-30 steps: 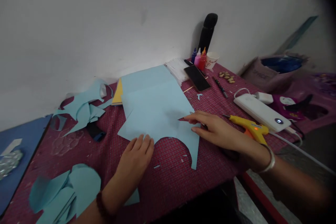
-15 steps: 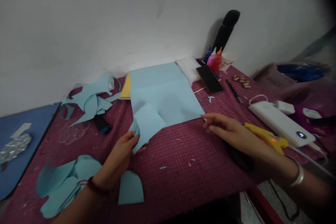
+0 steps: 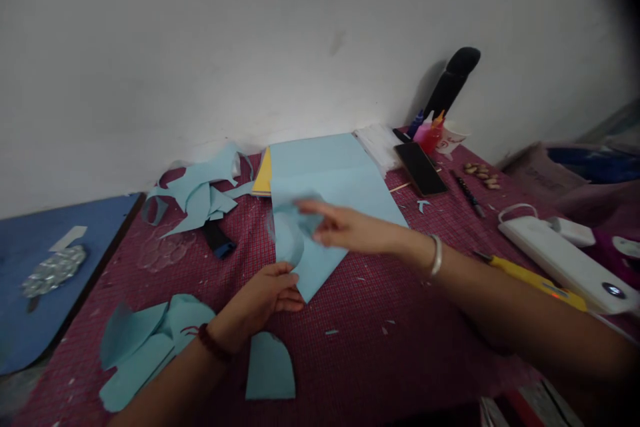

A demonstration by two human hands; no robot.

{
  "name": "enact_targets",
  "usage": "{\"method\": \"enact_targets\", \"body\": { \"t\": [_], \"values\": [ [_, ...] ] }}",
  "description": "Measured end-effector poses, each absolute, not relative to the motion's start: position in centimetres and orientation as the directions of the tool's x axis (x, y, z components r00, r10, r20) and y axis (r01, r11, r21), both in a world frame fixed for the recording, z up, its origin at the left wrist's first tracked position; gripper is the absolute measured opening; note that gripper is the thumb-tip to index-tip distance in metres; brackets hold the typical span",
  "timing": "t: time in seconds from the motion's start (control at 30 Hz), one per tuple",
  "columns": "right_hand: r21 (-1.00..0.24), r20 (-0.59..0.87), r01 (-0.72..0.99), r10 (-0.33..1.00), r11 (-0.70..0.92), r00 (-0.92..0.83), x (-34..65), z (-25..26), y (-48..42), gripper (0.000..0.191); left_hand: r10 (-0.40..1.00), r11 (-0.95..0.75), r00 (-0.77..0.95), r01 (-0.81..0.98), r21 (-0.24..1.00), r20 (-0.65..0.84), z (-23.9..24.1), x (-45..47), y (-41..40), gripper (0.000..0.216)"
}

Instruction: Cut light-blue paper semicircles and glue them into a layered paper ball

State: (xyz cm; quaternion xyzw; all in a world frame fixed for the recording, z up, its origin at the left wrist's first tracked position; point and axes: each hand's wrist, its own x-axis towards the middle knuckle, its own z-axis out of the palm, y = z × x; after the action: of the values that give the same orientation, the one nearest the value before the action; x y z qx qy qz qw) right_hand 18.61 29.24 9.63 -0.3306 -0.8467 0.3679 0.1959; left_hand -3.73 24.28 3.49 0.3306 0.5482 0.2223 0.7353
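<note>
My left hand (image 3: 273, 290) is closed on the near edge of a pale blue paper piece (image 3: 290, 240), which curls up at its left. The fingers of my right hand (image 3: 345, 223), blurred by motion, are over the upper part of that piece; whether they grip it is unclear. Beneath lies a large pale blue sheet (image 3: 325, 160) on the red checked cloth (image 3: 360, 347). Close to my left wrist, a round-topped blue cutout (image 3: 271, 368) rests flat. A pile of blue cutouts (image 3: 150, 347) lies left of my left forearm.
Blue paper scraps (image 3: 200, 190) and a dark-handled tool (image 3: 219, 240) lie at the left. At the right are a yellow glue gun (image 3: 535, 280), a white power bank (image 3: 560, 263), a marker (image 3: 468, 193), a phone (image 3: 421, 168) and glitter glue tubes (image 3: 430, 135).
My right hand has swung left from the large sheet's right corner to above the blue piece. My left hand keeps its hold on the piece. The whole view has shifted a little.
</note>
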Motion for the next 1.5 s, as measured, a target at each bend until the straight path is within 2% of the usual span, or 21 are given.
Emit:
{"method": "enact_targets", "body": {
  "t": [0.07,0.13,0.23,0.33,0.4,0.47,0.53,0.6,0.67,0.73,0.9,1.1,1.5],
  "values": [
    [-0.783,0.174,0.459,0.857,0.419,-0.486,17.8,9.3,30.5,0.045,0.688,0.689,0.289,0.028,0.724,-0.666,3.6,-3.6,24.3,0.031],
    [-0.807,0.233,0.441,0.898,0.393,-0.374,17.7,8.3,30.1,0.040,0.692,0.689,0.278,0.023,0.725,-0.666,3.6,-3.5,24.2,0.027],
    [-0.722,0.311,0.435,0.814,0.538,-0.491,18.4,6.1,26.8,0.025,0.708,0.680,0.254,0.005,0.733,-0.659,3.5,-3.2,24.1,0.022],
    [-0.508,0.343,0.500,0.697,0.702,-0.630,19.1,3.8,23.2,0.029,0.736,0.664,0.207,-0.032,0.747,-0.645,3.4,-2.7,23.8,0.018],
    [-0.364,0.300,0.545,0.649,0.755,-0.699,19.1,2.7,21.8,0.033,0.756,0.646,0.180,-0.050,0.762,-0.629,3.4,-2.4,23.6,0.015],
    [-0.274,0.258,0.571,0.631,0.774,-0.731,19.0,1.9,21.4,0.036,0.788,0.601,0.164,0.008,0.799,-0.594,3.4,-2.4,23.4,0.014],
    [-0.234,0.228,0.584,0.628,0.777,-0.744,18.7,1.5,21.5,0.038,0.855,0.467,0.156,0.181,0.865,-0.494,3.4,-2.7,23.4,0.014],
    [-0.213,0.214,0.583,0.620,0.784,-0.755,18.4,1.3,21.7,0.040,0.943,0.226,0.138,0.405,0.886,-0.303,3.2,-3.2,23.5,0.015],
    [-0.205,0.207,0.583,0.617,0.786,-0.759,18.2,1.2,21.7,0.041,0.987,-0.012,0.138,0.562,0.827,-0.080,3.0,-3.9,23.7,0.014],
    [-0.207,0.210,0.586,0.620,0.784,-0.756,18.0,1.1,21.7,0.043,0.988,-0.124,0.154,0.633,0.764,0.033,2.8,-4.5,23.9,0.013],
    [-0.220,0.183,0.609,0.645,0.762,-0.742,17.6,1.2,21.6,0.045,0.986,-0.058,0.156,0.646,0.761,-0.057,2.6,-5.4,24.7,0.016],
    [-0.217,0.116,0.625,0.655,0.750,-0.746,17.3,1.5,21.9,0.045,0.991,-0.113,0.122,0.620,0.776,0.047,2.2,-5.6,25.2,0.020],
    [-0.229,0.096,0.618,0.649,0.752,-0.754,17.1,1.4,22.2,0.048,0.994,-0.032,0.099,0.654,0.756,-0.044,2.3,-5.4,25.7,0.022]
  ]
}}
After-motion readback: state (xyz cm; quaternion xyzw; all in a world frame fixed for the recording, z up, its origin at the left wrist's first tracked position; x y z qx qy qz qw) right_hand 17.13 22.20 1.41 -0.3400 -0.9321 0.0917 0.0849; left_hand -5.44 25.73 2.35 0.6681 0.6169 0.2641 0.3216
